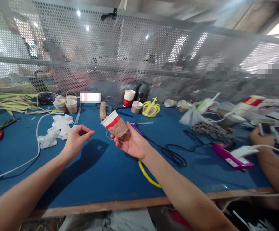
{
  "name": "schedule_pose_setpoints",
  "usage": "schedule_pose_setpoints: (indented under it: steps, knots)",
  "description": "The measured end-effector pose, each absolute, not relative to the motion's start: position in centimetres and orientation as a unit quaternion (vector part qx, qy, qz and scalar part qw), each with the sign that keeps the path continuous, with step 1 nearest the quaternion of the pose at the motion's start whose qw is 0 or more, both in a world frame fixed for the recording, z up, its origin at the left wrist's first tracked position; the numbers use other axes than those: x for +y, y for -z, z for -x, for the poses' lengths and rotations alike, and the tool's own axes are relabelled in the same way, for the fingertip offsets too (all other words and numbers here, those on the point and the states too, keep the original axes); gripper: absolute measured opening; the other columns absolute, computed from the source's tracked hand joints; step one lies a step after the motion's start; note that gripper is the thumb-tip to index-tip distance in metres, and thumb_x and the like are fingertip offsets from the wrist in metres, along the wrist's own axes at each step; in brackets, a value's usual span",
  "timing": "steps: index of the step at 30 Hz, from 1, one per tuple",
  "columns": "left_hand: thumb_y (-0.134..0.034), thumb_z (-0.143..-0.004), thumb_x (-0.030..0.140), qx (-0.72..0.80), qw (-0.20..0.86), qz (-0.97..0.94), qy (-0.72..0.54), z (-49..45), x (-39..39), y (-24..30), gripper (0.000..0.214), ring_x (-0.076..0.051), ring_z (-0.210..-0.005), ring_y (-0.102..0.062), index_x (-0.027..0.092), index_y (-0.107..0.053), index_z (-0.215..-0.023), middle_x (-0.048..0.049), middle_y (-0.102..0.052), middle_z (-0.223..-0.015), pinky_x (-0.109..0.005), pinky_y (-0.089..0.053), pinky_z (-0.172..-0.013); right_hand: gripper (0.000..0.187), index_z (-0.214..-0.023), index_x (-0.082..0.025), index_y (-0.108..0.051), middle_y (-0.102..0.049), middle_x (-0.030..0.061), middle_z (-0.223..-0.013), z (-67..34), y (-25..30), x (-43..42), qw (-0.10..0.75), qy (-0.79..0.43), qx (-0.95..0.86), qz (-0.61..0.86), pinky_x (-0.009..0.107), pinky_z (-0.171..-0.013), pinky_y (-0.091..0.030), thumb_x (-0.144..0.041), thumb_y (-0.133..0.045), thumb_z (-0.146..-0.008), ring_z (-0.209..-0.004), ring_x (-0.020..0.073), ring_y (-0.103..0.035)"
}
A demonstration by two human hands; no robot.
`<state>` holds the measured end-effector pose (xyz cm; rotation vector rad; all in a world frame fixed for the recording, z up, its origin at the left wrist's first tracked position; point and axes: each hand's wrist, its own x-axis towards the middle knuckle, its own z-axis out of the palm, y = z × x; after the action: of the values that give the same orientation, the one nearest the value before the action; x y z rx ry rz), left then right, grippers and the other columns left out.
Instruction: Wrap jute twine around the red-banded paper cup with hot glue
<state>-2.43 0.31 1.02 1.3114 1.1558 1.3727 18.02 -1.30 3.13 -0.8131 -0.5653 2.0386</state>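
Head view, nearest first: the wooden front edge of the blue counter (120,179), then a yellow tube (149,176) curving out from under the right forearm. Both bare hands are raised over the counter.

The right hand (132,144) has its grip clamped on a paper cup (114,124), white and red above, wrapped in brown twine below. It holds the cup near the base, tilted with its mouth up and to the left, probably so the wrapped side faces the eyes and the rim stays free. The left hand (79,141) is apart from the cup; its thumb and fingertips are drawn together, perhaps for fine work. Whether a strand is pinched there, I cannot tell.

Beyond the left hand lies crumpled white tissue (60,126). Past the right hand sits a blue glue gun (137,127), likely kept close for easy reach. A twine roll (103,110) is just behind the cup, which would suit feeding twine to it.

Farther back are 2 twine-covered cups (71,106) with handles, a stack of paper cups (128,98) and a yellow crown-shaped basket (150,108), presumably set back to spare the arms' space. At far right, another person's hand (262,138) holds a phone (265,128). Behind everything stands a perforated metal screen (134,48).
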Motion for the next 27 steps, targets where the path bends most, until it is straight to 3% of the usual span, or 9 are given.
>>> schedule_pose_setpoints:
  steps: [13, 18, 24, 27]
  knots:
    - [-0.063, -0.065, 0.026, 0.462, 0.371, -0.604, -0.533, 2.5, 0.2, -0.3, 0.022, -0.007, -0.051, -0.043, 0.017, -0.043, -0.061, 0.0054, -0.047, -0.058, -0.018, -0.036, -0.049, 0.058, -0.098, -0.004, -0.056, -0.065, 0.014, -0.076, -18.3, -2.9, -1.1, 0.428, -0.816, -0.199, 0.334, 0.023, -0.057, -0.049, -0.053, -0.028, -0.086, -0.058, 0.012, -0.06]
    - [-0.059, -0.071, 0.023, 0.452, 0.286, -0.68, -0.502, 2.8, 0.2, 0.1, 0.008, -0.011, -0.062, -0.05, 0.016, -0.054, -0.072, 0.0009, -0.054, -0.067, -0.024, -0.042, -0.06, 0.055, -0.097, -0.005, -0.058, -0.065, 0.0132, -0.076, -18.4, -2.8, -1.2, 0.429, -0.811, -0.22, 0.331, 0.023, -0.058, -0.048, -0.052, -0.031, -0.085, -0.06, 0.012, -0.059]
    - [-0.061, -0.069, 0.022, 0.462, 0.291, -0.685, -0.482, 2.9, 0.0, -0.3, 0.011, -0.012, -0.063, -0.051, 0.016, -0.055, -0.062, -0.0001, -0.055, -0.065, -0.023, -0.041, -0.059, 0.033, -0.095, -0.015, -0.058, -0.064, 0.0066, -0.086, -17.7, -2.8, -2.1, 0.486, -0.72, -0.352, 0.347, 0.026, -0.063, -0.047, -0.042, -0.056, -0.076, -0.071, 0.0136, -0.059]
    - [-0.063, -0.067, 0.024, 0.485, 0.327, -0.652, -0.483, 3.0, 0.3, -0.2, 0.016, -0.011, -0.057, -0.047, 0.016, -0.051, -0.059, 0.0019, -0.052, -0.06, -0.022, -0.039, -0.055, 0.032, -0.098, -0.018, -0.055, -0.062, 0.0057, -0.097, -17.5, -3.0, -2.6, 0.511, -0.641, -0.43, 0.38, 0.029, -0.074, -0.046, -0.034, -0.064, -0.071, -0.086, 0.0158, -0.057]
